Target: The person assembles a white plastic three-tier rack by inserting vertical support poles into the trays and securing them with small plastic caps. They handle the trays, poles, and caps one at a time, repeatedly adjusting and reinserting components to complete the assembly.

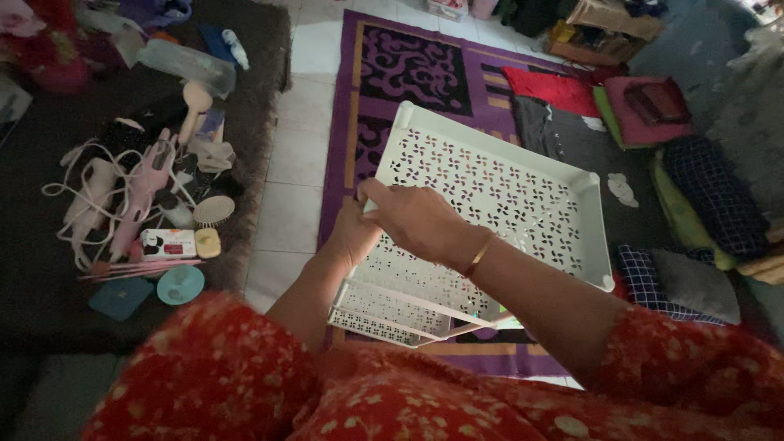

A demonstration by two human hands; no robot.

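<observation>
— Where are the hands?
— Both arms reach forward from red patterned sleeves and meet near the middle. The right hand lies on top, knuckles up, fingers curled closed in a grip, a thin bangle at the wrist.
— And the left?
— The left hand sits mostly hidden beneath the right, fingers unseen.

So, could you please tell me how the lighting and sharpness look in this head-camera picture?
Head view: dim overall, the corners darkest; the white perforated tray is the brightest thing, without glare; right hand and left hand on its near edge look reasonably sharp; the clutter on the dark mat is murky; the wide lens bends the rug.
</observation>
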